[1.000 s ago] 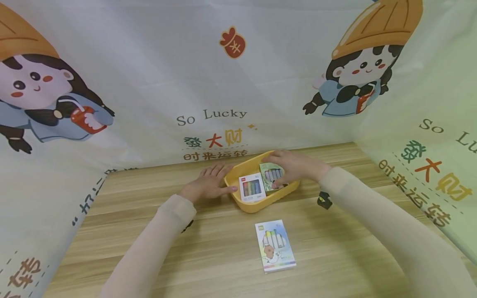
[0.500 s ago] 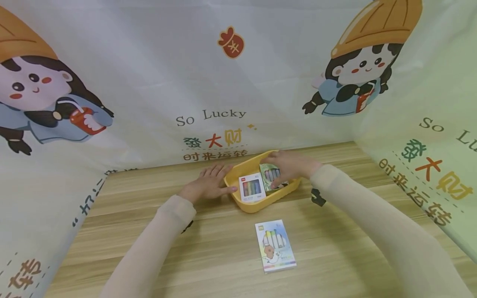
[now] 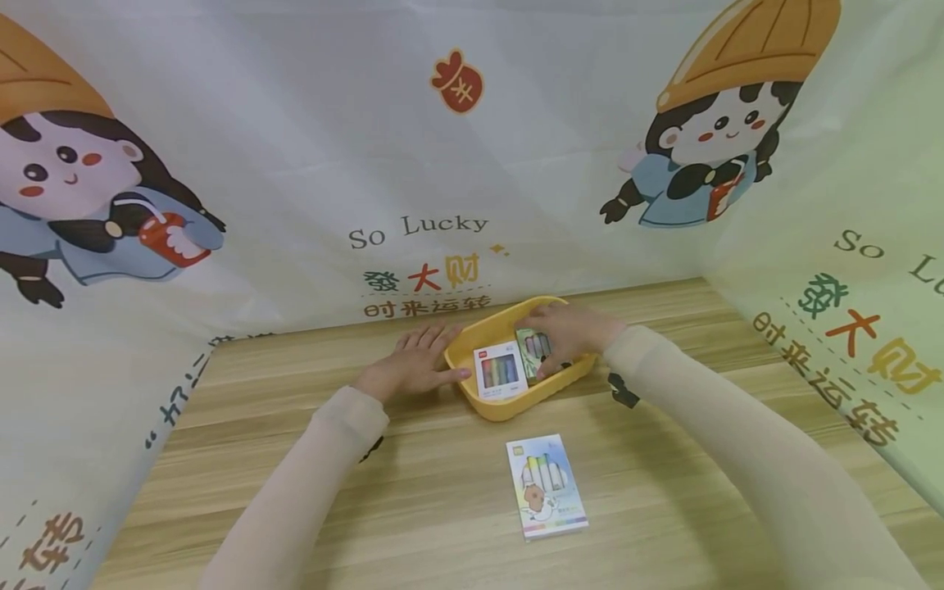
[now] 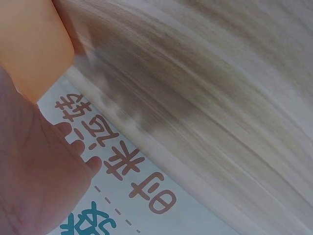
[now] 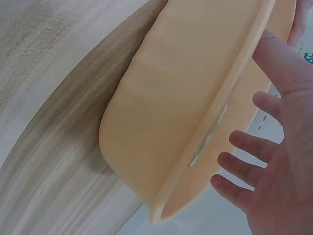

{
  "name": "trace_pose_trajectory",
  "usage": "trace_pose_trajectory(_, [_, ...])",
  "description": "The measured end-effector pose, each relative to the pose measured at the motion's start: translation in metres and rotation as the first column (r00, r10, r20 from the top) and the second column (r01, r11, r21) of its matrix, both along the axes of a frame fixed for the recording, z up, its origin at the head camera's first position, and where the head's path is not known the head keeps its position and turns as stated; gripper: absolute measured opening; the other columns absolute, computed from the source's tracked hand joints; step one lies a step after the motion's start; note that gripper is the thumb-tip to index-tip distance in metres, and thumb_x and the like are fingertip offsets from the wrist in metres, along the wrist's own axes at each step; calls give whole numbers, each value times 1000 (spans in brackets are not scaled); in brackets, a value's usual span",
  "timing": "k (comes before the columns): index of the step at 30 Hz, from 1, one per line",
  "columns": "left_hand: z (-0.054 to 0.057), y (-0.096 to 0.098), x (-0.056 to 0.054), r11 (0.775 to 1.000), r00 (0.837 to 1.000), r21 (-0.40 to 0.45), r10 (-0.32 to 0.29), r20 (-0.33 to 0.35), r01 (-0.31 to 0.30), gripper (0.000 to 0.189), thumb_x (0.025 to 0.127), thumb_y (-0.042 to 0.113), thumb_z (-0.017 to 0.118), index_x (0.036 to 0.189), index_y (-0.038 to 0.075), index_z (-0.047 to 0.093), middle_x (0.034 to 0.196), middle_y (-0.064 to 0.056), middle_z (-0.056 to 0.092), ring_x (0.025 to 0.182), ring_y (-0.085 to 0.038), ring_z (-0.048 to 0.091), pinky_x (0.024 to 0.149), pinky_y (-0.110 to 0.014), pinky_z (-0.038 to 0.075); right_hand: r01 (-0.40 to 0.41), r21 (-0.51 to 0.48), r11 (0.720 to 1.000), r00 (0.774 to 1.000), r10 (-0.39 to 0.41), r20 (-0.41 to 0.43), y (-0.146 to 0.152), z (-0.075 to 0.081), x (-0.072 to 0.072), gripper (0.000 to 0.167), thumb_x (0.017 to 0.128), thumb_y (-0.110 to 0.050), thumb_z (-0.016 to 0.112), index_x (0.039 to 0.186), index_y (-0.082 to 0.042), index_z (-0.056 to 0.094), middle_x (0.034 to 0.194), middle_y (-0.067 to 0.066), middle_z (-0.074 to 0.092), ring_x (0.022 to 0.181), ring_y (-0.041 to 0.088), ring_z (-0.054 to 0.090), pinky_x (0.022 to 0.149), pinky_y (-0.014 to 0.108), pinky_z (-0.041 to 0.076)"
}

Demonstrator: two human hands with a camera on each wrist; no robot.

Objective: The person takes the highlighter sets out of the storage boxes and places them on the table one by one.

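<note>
A yellow plastic basket (image 3: 505, 407) stands near the back of the table. Inside it lie a white box of coloured sticks (image 3: 500, 373) and, to its right, a green box (image 3: 534, 351) partly covered by my right hand. That right hand (image 3: 571, 334) reaches over the basket's right end, thumb and fingers spread above the green box; in the right wrist view its fingers are apart and loosely bent. My left hand (image 3: 409, 365) rests beside the basket's left end, thumb at the rim and other fingers extended. A light-blue box of markers (image 3: 546, 486) lies in front.
The wooden table (image 3: 413, 508) runs up to a printed cloth backdrop (image 3: 310, 188) just behind the basket. Another printed cloth side (image 3: 878, 270) rises at the right, and one at the left.
My right hand and forearm have shifted slightly left, covering more of the green box. The left hand, the basket and the light-blue box stay almost where they were.
</note>
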State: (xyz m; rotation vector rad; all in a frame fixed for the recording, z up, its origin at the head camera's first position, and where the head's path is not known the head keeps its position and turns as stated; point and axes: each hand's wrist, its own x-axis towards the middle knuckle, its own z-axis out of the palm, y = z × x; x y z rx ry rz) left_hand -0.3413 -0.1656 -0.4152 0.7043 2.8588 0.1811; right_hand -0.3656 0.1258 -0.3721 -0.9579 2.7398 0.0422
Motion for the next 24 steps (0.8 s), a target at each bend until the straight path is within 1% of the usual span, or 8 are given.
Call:
trace_pose_trajectory(4, [0, 0, -1, 1000, 1000, -7, -1, -5, 0, 92, 92, 76, 36, 161, 24, 3, 169, -15, 4, 155, -41, 7, 124, -62, 11, -22, 7, 1000, 1000, 22, 2, -2, 1, -1, 95, 75, -58, 79, 153, -20, 38, 157, 18, 37, 143, 40, 39, 117, 58, 33])
trace_pose_trajectory(9, [-1, -1, -1, 1000, 1000, -19, -1, -4, 1, 94, 91, 79, 34, 161, 25, 2, 169, -14, 3, 155, -40, 7, 125, -61, 11, -30, 26, 999, 1000, 30, -1, -4, -1, -2, 96, 76, -57, 79, 153, -20, 37, 158, 19, 36, 143, 43, 38, 117, 60, 33])
trace_pose_trajectory(11, [0, -1, -1, 1000, 1000, -13, -3, -1, 3, 94, 91, 78, 35, 161, 24, 2, 169, -15, 4, 155, -41, 7, 124, -62, 11, -33, 37, 999, 999, 33, -3, -4, -3, -3, 97, 75, -58, 79, 154, -20, 37, 158, 20, 35, 144, 44, 37, 117, 60, 32])
trace_pose_trajectory(16, [0, -1, -1, 1000, 1000, -7, -9, -5, 9, 94, 91, 78, 36, 161, 23, 4, 168, -16, 6, 154, -42, 8, 124, -63, 12, -30, 59, 998, 1000, 30, -1, -6, -7, -6, 96, 75, -60, 78, 154, -23, 37, 159, 18, 35, 145, 42, 36, 118, 59, 33])
trace_pose_trajectory(19, [1, -1, -1, 1000, 1000, -14, -6, -6, 6, 93, 92, 76, 36, 161, 23, 3, 168, -15, 4, 155, -42, 7, 124, -62, 11, -26, 73, 997, 1000, 26, 3, -7, -9, -8, 94, 76, -59, 78, 154, -25, 37, 159, 17, 35, 144, 41, 37, 117, 58, 34])
trace_pose_trajectory(24, [-1, -1, -3, 1000, 1000, -14, -6, -5, 6, 93, 92, 77, 36, 161, 23, 3, 168, -15, 5, 155, -42, 8, 124, -62, 12, -3, 85, 996, 1000, 1, 20, -9, -11, -10, 93, 76, -58, 78, 154, -27, 37, 160, 17, 34, 145, 41, 35, 117, 58, 34])
